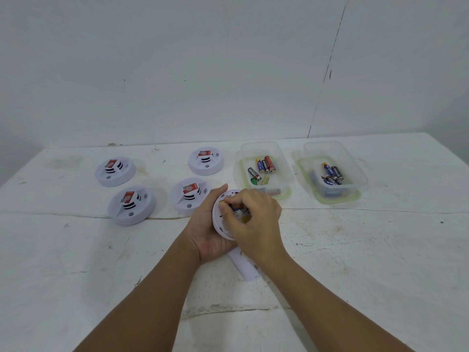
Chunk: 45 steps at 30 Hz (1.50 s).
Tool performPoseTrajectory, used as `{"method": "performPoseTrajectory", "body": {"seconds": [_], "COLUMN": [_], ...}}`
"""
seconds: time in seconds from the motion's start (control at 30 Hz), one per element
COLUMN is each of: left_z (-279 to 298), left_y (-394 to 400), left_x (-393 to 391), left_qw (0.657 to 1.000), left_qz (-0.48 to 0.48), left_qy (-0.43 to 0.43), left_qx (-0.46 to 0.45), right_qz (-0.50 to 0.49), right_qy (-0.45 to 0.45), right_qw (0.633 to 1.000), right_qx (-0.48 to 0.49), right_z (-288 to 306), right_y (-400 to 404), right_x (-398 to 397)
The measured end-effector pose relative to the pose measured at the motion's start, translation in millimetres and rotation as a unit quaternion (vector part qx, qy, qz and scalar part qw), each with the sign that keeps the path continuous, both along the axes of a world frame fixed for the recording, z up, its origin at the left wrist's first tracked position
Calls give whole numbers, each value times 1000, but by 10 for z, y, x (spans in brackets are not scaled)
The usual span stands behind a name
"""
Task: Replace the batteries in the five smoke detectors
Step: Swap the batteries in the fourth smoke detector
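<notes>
My left hand (206, 235) grips a white round smoke detector (220, 224) with its back side tilted up toward me. My right hand (253, 214) lies over the open back, fingers curled and pinching a battery (225, 205) in the compartment. A white cover piece (245, 266) lies on the table under my right wrist. Several other white detectors stand face up on the table: two at the left (115, 171) (131, 205), one in the middle (189, 196) and one behind it (206, 161).
Two clear plastic tubs stand at the back right. The nearer tub (279, 158) holds several batteries (264, 166); the right tub (355, 174) holds more batteries (332, 174). The white table (355, 262) meets a white wall behind.
</notes>
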<state>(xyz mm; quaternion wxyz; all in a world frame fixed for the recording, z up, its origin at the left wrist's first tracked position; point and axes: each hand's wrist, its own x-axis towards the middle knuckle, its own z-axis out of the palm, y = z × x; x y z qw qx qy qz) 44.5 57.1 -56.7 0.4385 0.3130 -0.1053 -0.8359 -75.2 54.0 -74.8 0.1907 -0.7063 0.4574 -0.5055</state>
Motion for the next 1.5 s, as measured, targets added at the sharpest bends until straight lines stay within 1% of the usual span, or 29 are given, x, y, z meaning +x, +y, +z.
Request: {"method": "performPoseTrajectory", "body": {"seconds": [0.17,0.37,0.6,0.67,0.8,0.9,1.03,1.1,1.17,1.27,1.33,1.4,1.5], "left_z": [2,-6,-6,0,0,-8,-1,-3,-13,-12,9,28,61], "left_y": [4,8,12,14,28,29,26,25,20,30,49,56,68], "left_x": [-14,-6,-2,-8,-21,-16,-26,-27,-26,-36,-47,-64,-85], "left_qw": [1000,1000,1000,1000,1000,1000,1000,999,999,1000,999,999,999], "left_qz": [-3,3,0,5,11,8,11,16,17,24,30,31,32], "left_qy": [2,-20,-23,-25,-26,-29,-27,-31,-28,-18,-20,-17,-21], "left_qx": [1,3,1,1,-2,-3,-5,-3,0,3,4,8,3], "right_qz": [-12,-37,-24,-25,-13,-9,8,13,14,36,49,46,43], "right_qy": [14,-1,28,25,8,32,29,17,-13,-68,-91,-104,-95], "right_qw": [1000,999,999,998,995,995,994,992,986,962,948,940,941], "right_qx": [1,15,32,43,95,89,108,124,165,261,301,320,323], "right_z": [52,81,89,99,126,138,191,209,206,271,332,346,323], "right_y": [29,58,25,18,-14,1,10,29,27,-51,-101,-122,-119], "right_x": [-3,71,36,48,46,-2,-39,-37,-42,-64,-81,-98,-105]}}
